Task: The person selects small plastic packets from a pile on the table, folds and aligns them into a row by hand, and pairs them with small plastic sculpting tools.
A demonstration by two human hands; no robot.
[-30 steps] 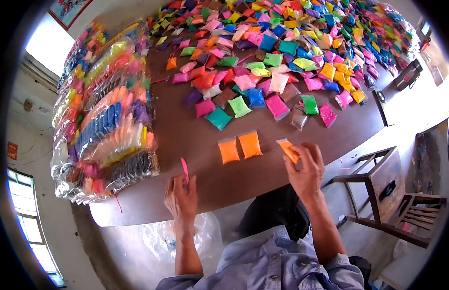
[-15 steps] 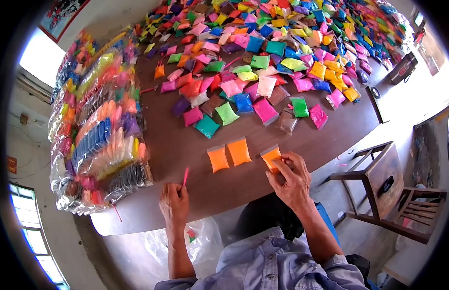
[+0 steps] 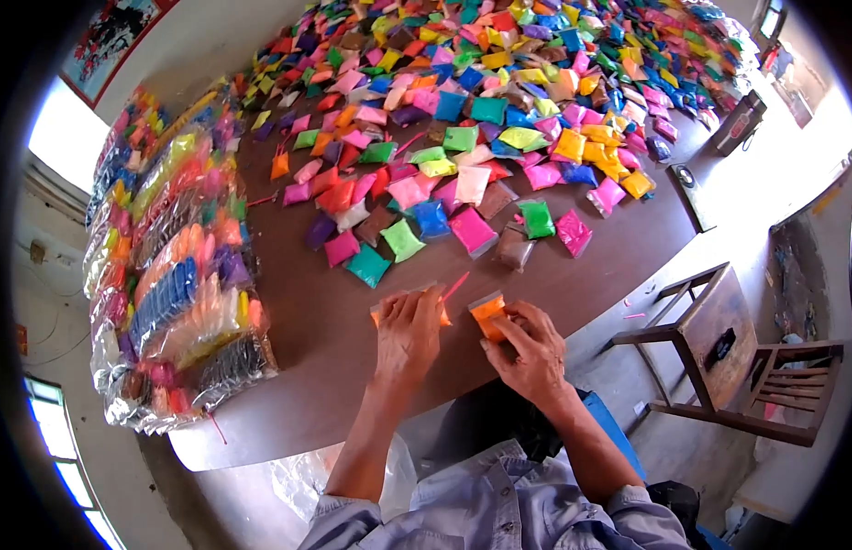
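My left hand [image 3: 407, 332] is closed around a thin pink stick [image 3: 455, 286], which points up and to the right. It lies over the orange packets [image 3: 445, 318] on the brown table [image 3: 316, 348], hiding most of them. Just right of it, my right hand [image 3: 529, 348] pinches the lower right side of another orange packet [image 3: 486, 313] between thumb and fingers. Beyond both hands lie a teal packet [image 3: 367, 265], a light green packet [image 3: 402, 240] and a magenta packet [image 3: 473, 231].
A big heap of colourful packets [image 3: 499, 101] covers the table's far part. Stacked clear bags of packets [image 3: 178, 284] stand at the left. A black box [image 3: 740, 123] is at the right edge. Beside the table are a wooden stool [image 3: 715, 339] and a plastic bag [image 3: 302, 481].
My left hand has moved up and right with the pink stick, over the orange packets. My right hand has shifted left with its orange packet. The whole view has shifted too.
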